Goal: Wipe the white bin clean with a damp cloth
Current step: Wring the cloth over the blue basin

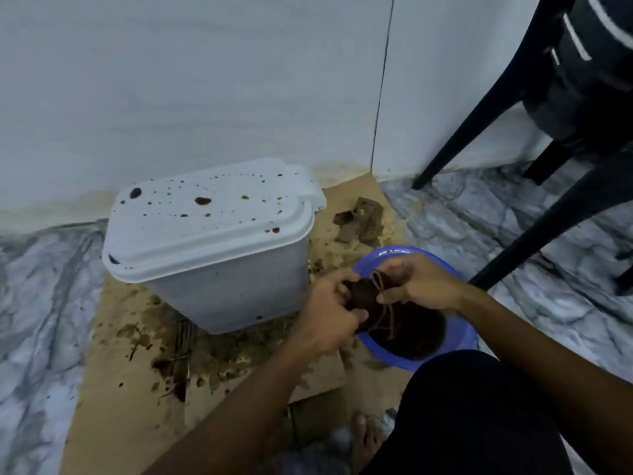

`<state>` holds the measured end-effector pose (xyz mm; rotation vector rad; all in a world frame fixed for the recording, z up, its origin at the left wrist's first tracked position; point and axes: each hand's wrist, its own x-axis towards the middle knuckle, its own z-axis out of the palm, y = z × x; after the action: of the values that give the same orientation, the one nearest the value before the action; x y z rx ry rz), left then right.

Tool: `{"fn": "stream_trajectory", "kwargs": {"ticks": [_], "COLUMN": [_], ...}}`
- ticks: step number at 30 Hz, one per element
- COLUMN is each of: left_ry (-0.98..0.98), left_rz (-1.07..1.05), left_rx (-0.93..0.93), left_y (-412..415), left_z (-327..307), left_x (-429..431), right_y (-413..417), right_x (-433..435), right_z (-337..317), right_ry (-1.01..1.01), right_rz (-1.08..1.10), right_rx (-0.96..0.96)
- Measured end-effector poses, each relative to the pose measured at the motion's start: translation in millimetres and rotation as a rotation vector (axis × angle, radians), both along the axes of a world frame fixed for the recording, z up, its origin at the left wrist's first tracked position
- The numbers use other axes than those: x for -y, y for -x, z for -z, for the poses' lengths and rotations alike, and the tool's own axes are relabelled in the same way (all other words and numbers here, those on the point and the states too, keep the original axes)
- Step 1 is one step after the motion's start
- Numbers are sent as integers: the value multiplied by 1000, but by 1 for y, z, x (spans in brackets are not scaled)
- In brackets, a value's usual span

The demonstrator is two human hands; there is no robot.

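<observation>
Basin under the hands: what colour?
The basin is blue, shading to violet; the head view shows it.

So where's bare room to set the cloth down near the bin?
Marble floor left of the white bin is bare; the cardboard in front is free but stained. Crowded on the right: blue basin, scraps, chair legs.

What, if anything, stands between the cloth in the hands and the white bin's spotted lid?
Nothing visible. Both the left hand and right hand grip the dark cloth above the blue basin, just right of the white bin; only open air separates it from the spotted lid.
</observation>
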<state>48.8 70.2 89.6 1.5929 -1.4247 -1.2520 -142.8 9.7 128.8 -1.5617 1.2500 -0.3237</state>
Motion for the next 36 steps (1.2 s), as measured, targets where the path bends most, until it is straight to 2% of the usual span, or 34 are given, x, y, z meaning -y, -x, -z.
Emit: {"fn": "stream_trajectory", "kwargs": {"ticks": [4, 8, 11, 15, 19, 21, 24, 25, 28, 31, 33, 36], "left_ry": [145, 261, 293, 327, 396, 436, 369, 335, 301, 189, 104, 109], "left_rz": [-218, -375, -445, -491, -545, -575, -481, -438, -291, -87, -35, -11], "left_rx": [-46, 3, 38, 74, 115, 219, 619, 699, 719, 853, 935, 971], "left_y": [-30, -66, -92, -118, -144, -158, -174, -175, -170, -162, -156, -136], "left_z": [-67, -112, -131, -152, -173, -181, -179, -176, -159, -129, -112, -106], "left_x": [-21, -36, -43, -43, -15, 6, 31, 36, 52, 69, 78, 93], "right_y": [-34, -77, -105, -134, -156, -167, -171, -167, -150, -134, -128, -124], "right_x": [-3, -10, -12, -5, 22, 42, 65, 66, 65, 72, 77, 83], "right_z": [-69, -118, -134, -146, -167, -169, -153, -145, -115, -93, -85, -77], "right_ry": [104, 188, 248, 361, 369, 416, 514, 539, 574, 532, 513, 527], "right_rz": [-17, 16, 36, 3, 45, 101, 88, 73, 63, 36, 35, 49], "right_rx": [126, 203, 241, 160, 252, 285, 113, 53, -35, -121, -125, -93]}}
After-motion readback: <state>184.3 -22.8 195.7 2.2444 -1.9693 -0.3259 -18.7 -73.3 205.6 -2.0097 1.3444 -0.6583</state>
